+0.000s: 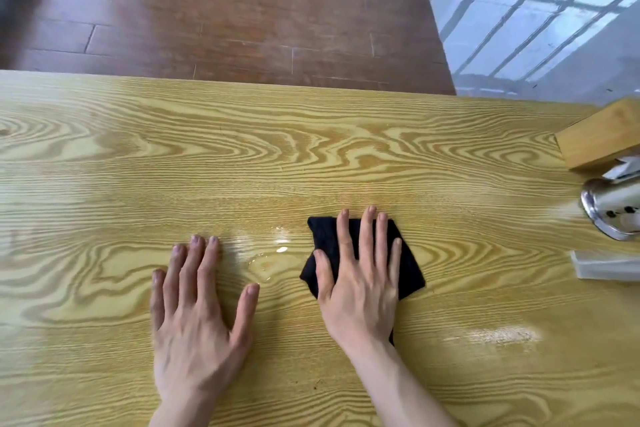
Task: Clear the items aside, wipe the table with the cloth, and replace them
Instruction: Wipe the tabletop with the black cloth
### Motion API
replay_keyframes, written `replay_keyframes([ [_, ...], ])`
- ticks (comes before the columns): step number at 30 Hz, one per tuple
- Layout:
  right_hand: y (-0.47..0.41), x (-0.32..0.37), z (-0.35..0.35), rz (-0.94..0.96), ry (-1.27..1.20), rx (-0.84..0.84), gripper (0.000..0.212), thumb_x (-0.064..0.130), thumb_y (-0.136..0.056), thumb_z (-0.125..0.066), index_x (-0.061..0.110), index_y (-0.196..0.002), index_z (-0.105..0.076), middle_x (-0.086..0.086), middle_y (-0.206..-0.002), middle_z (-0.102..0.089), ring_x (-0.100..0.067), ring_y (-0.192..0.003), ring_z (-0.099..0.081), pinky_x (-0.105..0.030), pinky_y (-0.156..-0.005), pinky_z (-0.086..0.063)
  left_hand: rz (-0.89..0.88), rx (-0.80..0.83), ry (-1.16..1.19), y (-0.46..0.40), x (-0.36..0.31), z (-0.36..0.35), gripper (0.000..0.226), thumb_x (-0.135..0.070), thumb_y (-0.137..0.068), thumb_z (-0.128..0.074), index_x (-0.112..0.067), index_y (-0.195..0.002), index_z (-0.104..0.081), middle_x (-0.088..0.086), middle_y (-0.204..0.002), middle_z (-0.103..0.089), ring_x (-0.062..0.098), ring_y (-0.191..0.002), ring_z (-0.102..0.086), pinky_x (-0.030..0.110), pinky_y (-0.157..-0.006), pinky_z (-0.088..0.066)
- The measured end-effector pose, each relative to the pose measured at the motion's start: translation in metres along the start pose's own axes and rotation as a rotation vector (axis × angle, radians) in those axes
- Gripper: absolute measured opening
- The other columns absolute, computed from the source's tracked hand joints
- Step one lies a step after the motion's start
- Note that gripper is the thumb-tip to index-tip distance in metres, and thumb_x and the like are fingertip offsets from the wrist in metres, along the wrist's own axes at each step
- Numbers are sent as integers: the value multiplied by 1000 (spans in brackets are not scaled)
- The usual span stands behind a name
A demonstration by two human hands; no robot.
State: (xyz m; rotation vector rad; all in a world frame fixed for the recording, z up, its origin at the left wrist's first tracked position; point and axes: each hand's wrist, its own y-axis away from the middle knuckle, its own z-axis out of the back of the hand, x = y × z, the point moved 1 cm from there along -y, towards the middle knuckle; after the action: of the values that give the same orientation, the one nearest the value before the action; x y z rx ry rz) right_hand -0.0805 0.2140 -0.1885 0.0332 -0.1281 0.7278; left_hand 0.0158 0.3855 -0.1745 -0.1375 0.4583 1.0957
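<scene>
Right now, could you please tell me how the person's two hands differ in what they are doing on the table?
The right hand lies on the black cloth; the left hand lies on bare table. The right hand sits right of the small puddle, the left hand sits left of it. The right hand reaches slightly farther forward. Both are flat, palm down, fingers spread.

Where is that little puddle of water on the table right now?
In the head view, the puddle sits on the table near its middle, in the gap between the flat left hand and the black cloth under the right hand.
</scene>
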Motion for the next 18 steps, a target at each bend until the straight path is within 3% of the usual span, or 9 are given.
replay_keyframes([
  [6,52,-19,0,45,-6,-18,64,53,-102,-38,23,-158,-28,-11,-169,-17,-29,-157,-13,-55,-122,-27,-3,1,6,0,0,1,82,-70,-91,-24,-26,-160,-21,-7,-169,-18,9,-158,-2,44,-128,-6],
  [11,50,-22,-4,25,-79,-67,60,47,-102,-42,22,-156,-34,-7,-168,-23,-25,-157,-16,-53,-123,-26,-4,-4,31,0,0,2,80,-68,-92,-24,-26,-160,-22,-7,-169,-20,9,-158,-3,43,-128,-6],
  [18,-33,-9,-4,-101,-191,-98,57,49,-105,-19,28,-156,-32,-1,-168,-23,-18,-158,-10,-48,-127,-17,-16,-8,19,1,1,0,80,-68,-92,-22,-25,-160,-24,-6,-168,-21,10,-158,-5,44,-128,-8],
])
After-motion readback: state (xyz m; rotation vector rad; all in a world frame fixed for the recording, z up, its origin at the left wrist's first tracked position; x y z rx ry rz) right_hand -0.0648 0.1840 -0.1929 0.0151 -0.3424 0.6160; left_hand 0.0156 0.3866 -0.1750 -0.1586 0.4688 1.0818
